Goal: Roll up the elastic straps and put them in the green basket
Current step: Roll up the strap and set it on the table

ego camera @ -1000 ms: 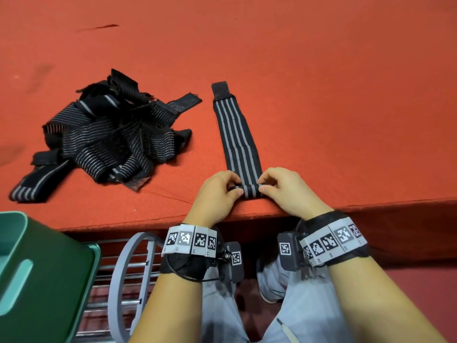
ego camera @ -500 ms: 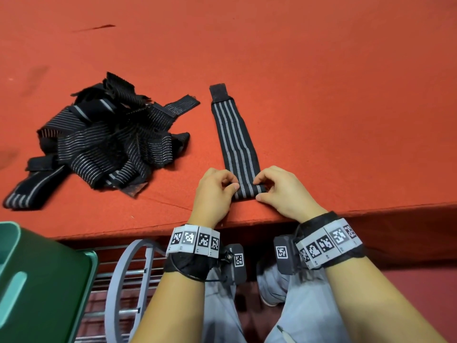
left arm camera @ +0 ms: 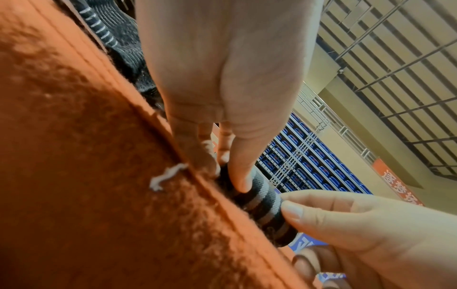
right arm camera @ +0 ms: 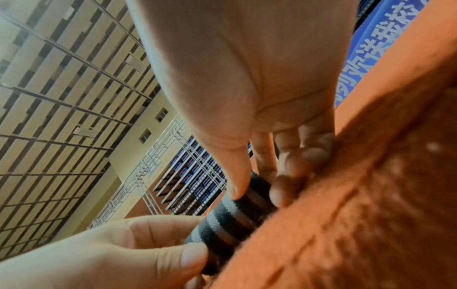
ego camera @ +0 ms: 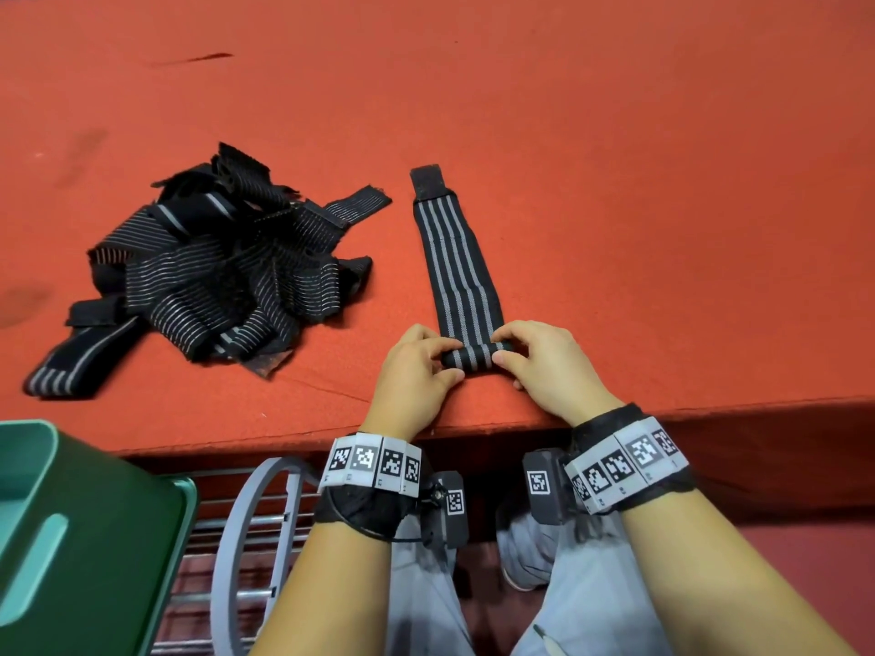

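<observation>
A black elastic strap (ego camera: pixel 457 262) with grey stripes lies flat on the red table (ego camera: pixel 615 182), running away from me. Its near end is wound into a small roll (ego camera: pixel 476 358) (left arm camera: pixel 262 205) (right arm camera: pixel 232 224). My left hand (ego camera: pixel 416 371) pinches the roll's left end and my right hand (ego camera: pixel 544 366) pinches its right end, thumbs on the near side. A heap of several more black striped straps (ego camera: pixel 213 277) lies to the left. The green basket (ego camera: pixel 71 537) stands below the table edge at lower left.
A grey metal wire rack (ego camera: pixel 246 561) sits beside the basket under the table edge. My knees in grey trousers (ego camera: pixel 426 598) are below my wrists. The table's front edge (ego camera: pixel 710 404) runs just behind my wrists.
The roll at the strap's near end has grown thicker and moved slightly away from me, with both hands following it. The flat length of strap is shorter.
</observation>
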`<action>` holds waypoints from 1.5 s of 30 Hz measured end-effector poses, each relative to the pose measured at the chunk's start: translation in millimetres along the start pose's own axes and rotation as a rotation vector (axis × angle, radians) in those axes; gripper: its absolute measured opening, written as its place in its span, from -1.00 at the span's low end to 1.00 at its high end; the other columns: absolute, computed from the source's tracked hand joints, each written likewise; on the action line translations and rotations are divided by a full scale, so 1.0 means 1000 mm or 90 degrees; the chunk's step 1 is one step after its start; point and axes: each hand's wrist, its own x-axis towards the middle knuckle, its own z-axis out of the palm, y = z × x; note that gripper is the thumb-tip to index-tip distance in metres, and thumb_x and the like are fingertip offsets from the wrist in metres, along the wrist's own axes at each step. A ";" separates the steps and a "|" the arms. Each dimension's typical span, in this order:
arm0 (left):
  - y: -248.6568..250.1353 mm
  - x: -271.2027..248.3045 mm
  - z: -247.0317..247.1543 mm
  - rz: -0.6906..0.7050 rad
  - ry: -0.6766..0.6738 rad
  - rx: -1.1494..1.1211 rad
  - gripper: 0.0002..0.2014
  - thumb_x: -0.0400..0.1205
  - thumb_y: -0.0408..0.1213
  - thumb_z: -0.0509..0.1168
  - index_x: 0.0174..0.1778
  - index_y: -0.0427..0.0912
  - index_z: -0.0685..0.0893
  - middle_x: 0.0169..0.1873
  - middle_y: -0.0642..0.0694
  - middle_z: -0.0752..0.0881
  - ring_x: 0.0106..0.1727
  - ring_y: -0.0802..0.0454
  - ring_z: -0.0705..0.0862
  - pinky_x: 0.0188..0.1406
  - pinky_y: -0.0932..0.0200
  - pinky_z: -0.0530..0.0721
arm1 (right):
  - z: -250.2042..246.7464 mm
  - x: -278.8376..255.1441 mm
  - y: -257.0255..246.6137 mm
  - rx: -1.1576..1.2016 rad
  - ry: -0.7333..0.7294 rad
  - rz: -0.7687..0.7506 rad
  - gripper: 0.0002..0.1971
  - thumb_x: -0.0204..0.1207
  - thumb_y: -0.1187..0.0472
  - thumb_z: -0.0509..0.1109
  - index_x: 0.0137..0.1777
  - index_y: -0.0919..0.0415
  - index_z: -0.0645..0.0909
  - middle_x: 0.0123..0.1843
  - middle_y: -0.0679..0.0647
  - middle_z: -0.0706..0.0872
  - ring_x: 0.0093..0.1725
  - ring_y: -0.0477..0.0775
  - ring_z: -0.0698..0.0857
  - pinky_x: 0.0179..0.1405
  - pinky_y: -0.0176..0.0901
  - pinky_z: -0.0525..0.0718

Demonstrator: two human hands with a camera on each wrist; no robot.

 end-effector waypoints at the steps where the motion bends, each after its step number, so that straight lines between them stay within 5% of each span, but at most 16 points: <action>1: 0.000 0.000 0.000 0.000 0.003 0.001 -0.61 0.51 -0.30 0.53 0.28 -0.05 0.76 -0.09 0.19 0.56 -0.20 0.24 0.59 -0.04 0.36 0.50 | -0.001 0.000 0.000 -0.023 -0.010 -0.009 -0.72 0.54 0.11 0.49 0.24 -0.06 0.67 0.12 -0.09 0.72 0.03 0.00 0.72 0.16 0.06 0.66; 3: -0.001 0.000 0.000 -0.002 0.006 0.002 -0.63 0.53 -0.29 0.52 0.27 -0.04 0.76 -0.09 0.20 0.56 -0.20 0.26 0.59 -0.02 0.33 0.51 | -0.003 -0.002 -0.001 -0.054 -0.029 -0.018 -0.65 0.50 0.16 0.52 0.27 -0.07 0.62 0.15 -0.06 0.70 0.16 0.05 0.66 0.21 0.10 0.62; 9: 0.003 -0.001 -0.004 -0.009 -0.013 0.002 -0.65 0.56 -0.28 0.49 0.28 -0.08 0.75 0.00 0.05 0.64 -0.06 0.12 0.61 0.16 0.16 0.57 | -0.003 -0.007 -0.008 -0.052 -0.011 -0.026 -0.67 0.49 0.20 0.53 0.22 -0.06 0.60 0.12 -0.07 0.69 0.15 0.03 0.64 0.16 0.06 0.62; 14: 0.003 -0.009 -0.019 -0.023 -0.091 0.012 -0.70 0.57 -0.25 0.49 0.23 -0.08 0.77 -0.02 -0.02 0.73 0.04 0.04 0.66 0.17 0.13 0.54 | -0.010 -0.018 -0.009 0.015 -0.038 -0.030 -0.72 0.45 0.20 0.55 0.10 -0.09 0.63 -0.04 -0.15 0.69 -0.20 -0.14 0.60 -0.01 -0.11 0.61; 20: 0.002 -0.030 -0.027 -0.055 -0.161 -0.099 -0.81 0.58 -0.33 0.47 -0.02 0.02 0.63 -0.19 -0.15 0.73 -0.36 0.10 0.66 -0.36 0.21 0.62 | -0.018 -0.033 -0.008 0.010 -0.122 -0.017 -0.77 0.45 0.12 0.57 0.03 -0.13 0.64 -0.15 -0.09 0.71 -0.23 -0.12 0.67 -0.15 -0.13 0.66; 23: 0.001 -0.031 -0.026 -0.071 -0.173 -0.120 -0.85 0.62 -0.33 0.43 -0.05 0.01 0.62 -0.30 -0.13 0.68 -0.42 0.08 0.68 -0.44 0.23 0.59 | -0.017 -0.034 -0.006 0.010 -0.125 -0.017 -0.83 0.47 0.12 0.56 0.01 -0.08 0.67 -0.11 -0.11 0.68 -0.18 -0.12 0.65 -0.08 -0.11 0.62; 27: 0.001 -0.025 -0.023 -0.077 -0.158 -0.089 -0.94 0.66 -0.23 0.38 -0.04 0.04 0.65 -0.26 -0.04 0.71 -0.30 0.06 0.73 -0.36 0.17 0.62 | -0.013 -0.030 -0.005 -0.013 -0.109 -0.057 -0.83 0.50 0.15 0.53 0.08 0.06 0.73 0.01 -0.07 0.63 0.00 -0.04 0.62 0.12 -0.06 0.57; 31: -0.001 -0.018 -0.018 -0.073 -0.136 -0.073 -1.00 0.67 -0.20 0.37 -0.04 0.00 0.68 -0.25 -0.03 0.70 -0.27 0.03 0.68 -0.25 -0.02 0.70 | -0.014 -0.031 -0.004 0.009 -0.105 -0.065 -0.69 0.46 0.18 0.55 0.12 -0.11 0.59 0.02 -0.12 0.66 -0.23 -0.10 0.63 -0.08 -0.12 0.65; 35: -0.004 -0.012 -0.012 -0.071 -0.103 -0.046 -0.98 0.66 -0.20 0.38 -0.03 0.00 0.70 -0.21 -0.05 0.66 -0.27 0.04 0.60 -0.17 -0.14 0.71 | -0.010 -0.027 -0.001 -0.002 -0.108 -0.070 -0.66 0.37 0.20 0.63 0.07 -0.06 0.61 -0.03 -0.12 0.57 -0.23 -0.12 0.60 -0.03 0.00 0.67; 38: -0.003 -0.012 -0.009 -0.040 -0.070 -0.067 -0.86 0.64 -0.26 0.38 -0.08 0.14 0.64 -0.17 -0.01 0.62 -0.23 0.10 0.57 -0.12 0.04 0.62 | -0.008 -0.022 0.002 0.004 -0.092 -0.073 -0.72 0.41 0.19 0.61 0.09 -0.03 0.69 0.01 -0.12 0.59 -0.19 -0.20 0.58 0.03 -0.05 0.64; 43: 0.002 -0.013 -0.010 0.000 -0.031 -0.019 -0.91 0.61 -0.21 0.42 -0.01 0.07 0.74 -0.07 0.08 0.59 -0.06 0.19 0.58 0.09 0.16 0.56 | -0.006 -0.017 0.004 -0.016 -0.096 -0.082 -0.72 0.51 0.13 0.53 0.22 0.02 0.72 0.06 -0.17 0.60 0.07 -0.12 0.61 0.20 -0.08 0.58; 45: 0.001 -0.014 -0.013 -0.008 -0.052 -0.010 -0.73 0.48 -0.15 0.55 0.08 0.07 0.73 -0.05 0.13 0.57 -0.08 0.24 0.58 0.05 0.23 0.57 | -0.005 -0.016 0.004 -0.026 -0.099 -0.078 -0.69 0.56 0.12 0.49 0.29 0.04 0.71 0.07 -0.16 0.60 0.12 -0.08 0.61 0.25 -0.04 0.56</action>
